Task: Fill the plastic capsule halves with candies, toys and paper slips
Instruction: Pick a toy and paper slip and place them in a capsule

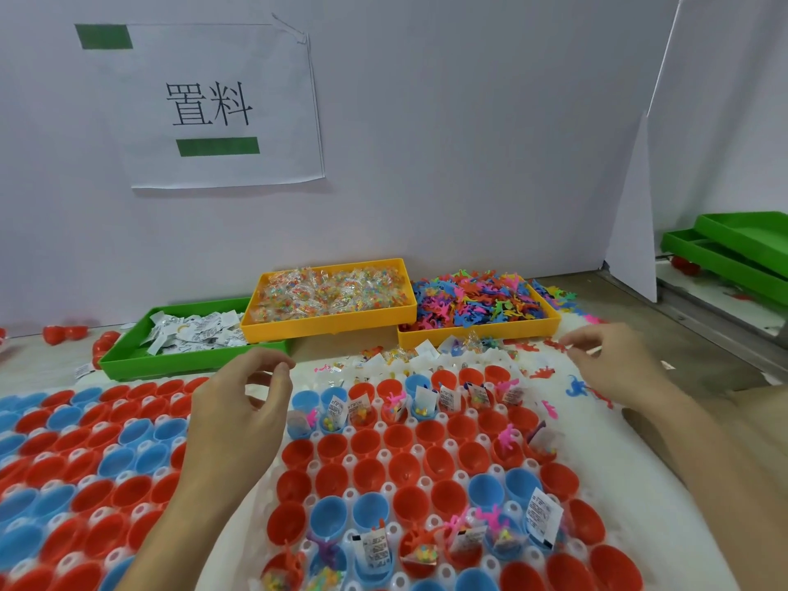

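Red and blue capsule halves (439, 462) stand open-side up in a white holder tray (648, 505). A second holder of halves (85, 441) lies to the left. A far row (426, 407) and a near row (503, 535) hold candies, toys and slips. At the back are paper slips (192, 334) in a green tray, candy packets (332, 292) in a yellow tray and coloured toy figures (477, 300) in another yellow tray. My left hand (243, 403) hovers over the halves, fingers loosely curled, nothing visible in it. My right hand (614, 360) hovers by loose toys (575, 388), fingers relaxed.
A white partition with a paper sign (213, 104) closes off the back. Stacked green trays (733, 249) sit at the far right behind a divider. Loose red capsule halves (64, 332) lie at the back left. Spilled packets and slips (405, 356) lie in front of the yellow trays.
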